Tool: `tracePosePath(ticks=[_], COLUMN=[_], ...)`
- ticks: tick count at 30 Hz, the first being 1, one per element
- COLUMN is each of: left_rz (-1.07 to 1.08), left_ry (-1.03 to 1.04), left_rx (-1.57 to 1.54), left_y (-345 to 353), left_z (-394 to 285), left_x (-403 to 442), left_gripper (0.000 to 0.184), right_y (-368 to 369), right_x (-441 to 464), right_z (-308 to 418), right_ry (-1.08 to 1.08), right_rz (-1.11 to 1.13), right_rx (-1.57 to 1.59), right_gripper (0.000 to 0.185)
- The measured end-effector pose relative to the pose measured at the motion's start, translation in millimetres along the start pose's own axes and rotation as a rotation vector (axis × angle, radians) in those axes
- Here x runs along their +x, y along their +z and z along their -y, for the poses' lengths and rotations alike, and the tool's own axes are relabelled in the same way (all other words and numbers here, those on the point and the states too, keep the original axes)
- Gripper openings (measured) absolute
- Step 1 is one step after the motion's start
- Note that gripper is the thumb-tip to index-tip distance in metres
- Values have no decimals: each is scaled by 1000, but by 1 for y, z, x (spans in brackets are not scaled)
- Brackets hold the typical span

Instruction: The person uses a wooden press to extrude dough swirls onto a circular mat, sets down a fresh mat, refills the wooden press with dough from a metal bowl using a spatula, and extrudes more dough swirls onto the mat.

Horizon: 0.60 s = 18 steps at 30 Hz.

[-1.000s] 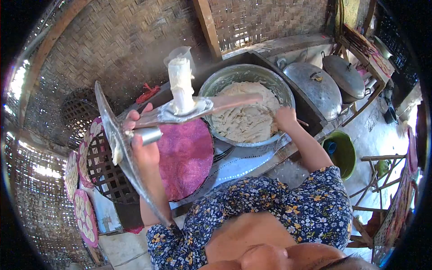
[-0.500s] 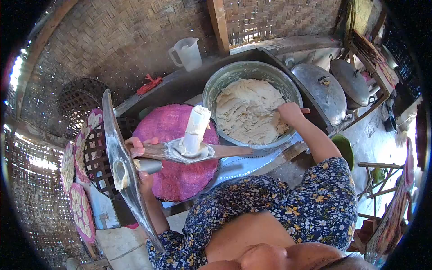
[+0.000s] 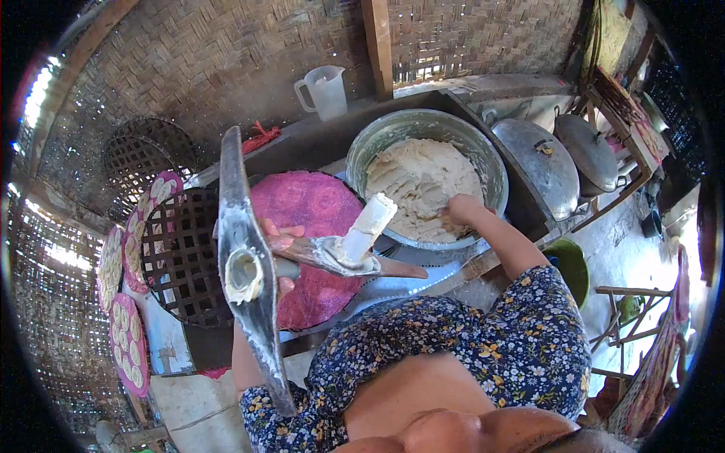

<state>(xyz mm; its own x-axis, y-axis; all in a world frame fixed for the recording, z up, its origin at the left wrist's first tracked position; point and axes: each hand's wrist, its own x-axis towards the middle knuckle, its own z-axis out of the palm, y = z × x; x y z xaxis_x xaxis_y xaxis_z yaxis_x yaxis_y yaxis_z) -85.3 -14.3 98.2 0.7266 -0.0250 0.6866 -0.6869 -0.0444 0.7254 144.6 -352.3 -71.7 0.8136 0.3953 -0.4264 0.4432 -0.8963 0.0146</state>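
My left hand [image 3: 281, 235] is closed around two wooden parts of a hand press. One is a long, dark board [image 3: 240, 219] with a hollow metal cylinder [image 3: 245, 276], its opening ringed with dough. The other is a wooden bar [image 3: 325, 255] bearing a pale plunger [image 3: 370, 225] smeared with dough, tilted up to the right. My right hand [image 3: 462, 210] is closed and reaches into a large round basin [image 3: 495, 170] on the pale dough [image 3: 423, 170]. A wooden handle showed in that fist a moment ago; now its utensil is mostly hidden.
Beneath the press lies a round pink cloth-covered tray [image 3: 310, 200]. A dark woven basket [image 3: 189, 257] and pink trays with dough rounds [image 3: 128, 343] stand left. Behind are a plastic jug [image 3: 326, 94] and woven wall. Lidded metal pots [image 3: 535, 158] sit right of the basin.
The press in my left hand has shifted right and turned, with the plunger tilting further right. My right hand has moved left and down within the basin, its wrist turned.
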Motion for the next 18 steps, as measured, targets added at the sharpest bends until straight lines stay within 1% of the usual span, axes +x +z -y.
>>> tracePosePath(ticks=[2, 3, 4, 6, 7, 8, 9, 10, 11, 12, 13, 14, 15, 16, 17, 18], left_rz=[-2, 29, 65, 165, 199, 182, 123, 59, -61, -190, -231, 63, 71, 135, 183, 289], left_ry=[-20, -56, -88, -69, -153, -181, -292, -491, -677, -936, -928, -842, -784, -702, -618, -509], left_rx=[6, 148, 291, 515, 606, 524, 179, -90, -355, -545, -511, -553, -319, -108, 109, 304], left_y=[10, 5, 0, 8, 5, 9, 9, 13, 18, 27, 27, 31, 42, 52, 63, 70], left_z=[1, 8, 16, 6, 17, 16, 32, 43, 51, 56, 94, 91, 103, 112, 120, 124], left_x=[2, 0, -2, 12, 10, 15, 14, 21, 28, 44, 42, 46, 48, 52, 56, 61], left_gripper=[42, 41, 41, 40, 39, 33, 27, 24, 20, 20, 22, 27, 31, 35, 38, 41], right_y=[3, 1, -6, -35, -58, -73, -85, -97, -107, -126, -136, -149, -162, -171, -177, -179], right_x=[-4, -5, -7, -27, -52, -64, -73, -82, -93, -103, -114, -126, -138, -144, -144, -142], right_z=[-4, -7, -12, -20, -18, -23, -32, -42, -49, -58, -61, -58, -53, -50, -52, -51], right_ry=[-7, -14, -29, -66, -1, -42, -83, -125, -200, -287, -366, -400, -435, -470, -512, -596], right_rz=[-66, -102, -52, 51, 121, 130, 138, 142, 84, 7, -48, -36, -21, -3, 24, -14], right_rx=[64, 94, 158, 280, 530, 589, 647, 703, 772, 824, 890, 929, 970, 1011, 994, 935], right_gripper=[43, 46, 46, 47, 44, 42, 40, 38, 37, 36, 37, 38, 39, 41, 39, 39])
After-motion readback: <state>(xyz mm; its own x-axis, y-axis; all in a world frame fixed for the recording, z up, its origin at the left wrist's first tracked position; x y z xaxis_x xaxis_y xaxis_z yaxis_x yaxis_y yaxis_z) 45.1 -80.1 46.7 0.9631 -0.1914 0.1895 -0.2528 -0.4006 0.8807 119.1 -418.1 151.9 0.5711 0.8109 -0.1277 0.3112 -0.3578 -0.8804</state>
